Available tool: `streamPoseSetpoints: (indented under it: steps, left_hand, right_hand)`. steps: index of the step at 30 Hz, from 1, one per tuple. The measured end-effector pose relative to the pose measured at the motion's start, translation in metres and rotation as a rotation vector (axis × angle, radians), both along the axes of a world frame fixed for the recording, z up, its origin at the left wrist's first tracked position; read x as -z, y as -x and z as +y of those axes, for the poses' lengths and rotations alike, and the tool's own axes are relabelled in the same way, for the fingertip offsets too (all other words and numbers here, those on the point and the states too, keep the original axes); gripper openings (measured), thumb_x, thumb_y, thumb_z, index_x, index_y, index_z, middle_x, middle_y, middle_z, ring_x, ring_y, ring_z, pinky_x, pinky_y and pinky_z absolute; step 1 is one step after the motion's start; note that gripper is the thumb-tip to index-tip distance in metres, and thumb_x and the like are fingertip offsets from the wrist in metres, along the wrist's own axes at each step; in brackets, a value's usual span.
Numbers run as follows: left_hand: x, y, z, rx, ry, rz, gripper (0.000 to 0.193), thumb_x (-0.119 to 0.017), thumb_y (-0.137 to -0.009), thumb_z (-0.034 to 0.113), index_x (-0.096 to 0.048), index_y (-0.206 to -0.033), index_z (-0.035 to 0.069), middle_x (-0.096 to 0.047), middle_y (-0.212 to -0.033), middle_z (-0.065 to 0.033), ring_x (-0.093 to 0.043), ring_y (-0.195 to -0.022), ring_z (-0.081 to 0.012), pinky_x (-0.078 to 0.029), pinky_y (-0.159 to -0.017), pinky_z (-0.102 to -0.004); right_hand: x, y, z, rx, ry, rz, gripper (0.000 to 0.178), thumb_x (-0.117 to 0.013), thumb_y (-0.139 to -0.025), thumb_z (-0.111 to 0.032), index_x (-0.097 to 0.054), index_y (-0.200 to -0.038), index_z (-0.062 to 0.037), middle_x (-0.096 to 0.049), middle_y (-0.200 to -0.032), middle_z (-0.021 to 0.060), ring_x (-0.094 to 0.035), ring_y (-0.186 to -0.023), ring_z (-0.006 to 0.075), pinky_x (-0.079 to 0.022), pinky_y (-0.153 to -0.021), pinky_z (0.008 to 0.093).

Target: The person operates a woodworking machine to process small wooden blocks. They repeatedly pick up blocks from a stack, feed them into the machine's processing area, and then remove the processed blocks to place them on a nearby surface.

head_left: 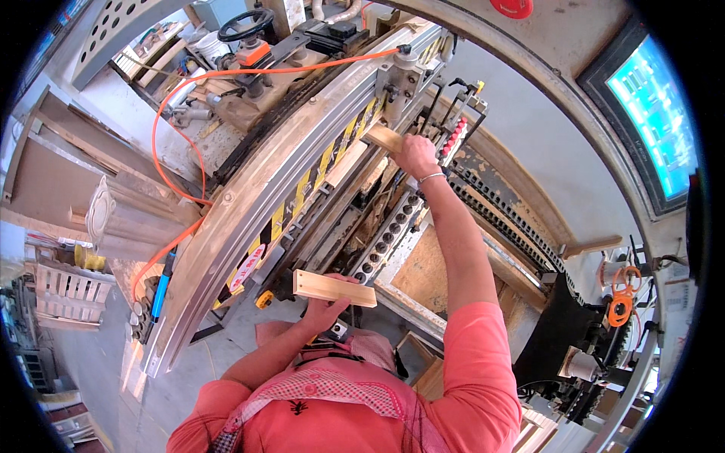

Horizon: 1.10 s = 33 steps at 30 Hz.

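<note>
My left hand (326,308) is closed around a short pale wooden block (333,288), held near my chest above the machine's front edge. My right arm stretches far out over a large woodworking machine. My right hand (416,156) grips a second small wooden block (384,138) against the machine's long beam with yellow-and-black hazard stripes (317,175). A bracelet sits on my right wrist. Below my right arm runs a grey bar with a row of round holes (385,238).
An orange hose (177,113) loops over the machine's left side. A black handwheel (245,24) sits at the top. A lit screen (654,113) glows at the right. Wooden boards and mouldings (124,215) are stacked left; a chipboard panel (434,272) lies under my arm.
</note>
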State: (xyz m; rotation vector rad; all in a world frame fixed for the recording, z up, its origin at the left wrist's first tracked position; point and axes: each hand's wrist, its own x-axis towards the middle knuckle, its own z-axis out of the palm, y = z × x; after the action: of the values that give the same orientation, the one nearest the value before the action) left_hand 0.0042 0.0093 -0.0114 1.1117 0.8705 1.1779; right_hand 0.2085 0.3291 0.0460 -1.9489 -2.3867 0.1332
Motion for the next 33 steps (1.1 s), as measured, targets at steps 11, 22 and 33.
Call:
streamPoseSetpoints:
  steps: [11,22,33]
  left_hand:
    - [0.000,-0.001,-0.002,0.025,0.003,0.033,0.037,-0.056,-0.084,0.010,-0.037,-0.115,0.009,-0.051,-0.113,-0.0143,-0.048,-0.109,-0.0242,-0.038,-0.095,-0.0406]
    - [-0.006,-0.001,-0.003,0.027,0.010,0.001,0.039,-0.057,-0.083,0.009,-0.036,-0.117,0.009,-0.049,-0.117,-0.0152,-0.047,-0.112,-0.0238,-0.038,-0.095,-0.0406]
    - [-0.007,-0.002,-0.002,0.006,-0.016,-0.010,0.040,-0.059,-0.082,0.006,-0.037,-0.117,0.006,-0.051,-0.115,-0.0131,-0.050,-0.109,-0.0219,-0.040,-0.093,-0.0378]
  right_hand:
    - [0.005,0.002,0.005,-0.002,-0.043,0.039,0.040,-0.068,-0.068,-0.039,-0.066,-0.082,-0.0019,-0.065,-0.082,0.0169,-0.064,-0.080,0.0301,-0.051,-0.072,0.0377]
    - [0.001,0.007,0.001,0.003,-0.053,0.066,0.020,-0.059,-0.068,-0.019,-0.067,-0.078,-0.0040,-0.066,-0.082,0.0156,-0.065,-0.080,0.0287,-0.052,-0.070,0.0364]
    - [0.003,0.007,0.001,0.005,-0.063,0.064,0.028,-0.063,-0.070,-0.030,-0.066,-0.080,-0.0037,-0.065,-0.083,0.0162,-0.064,-0.081,0.0308,-0.052,-0.071,0.0383]
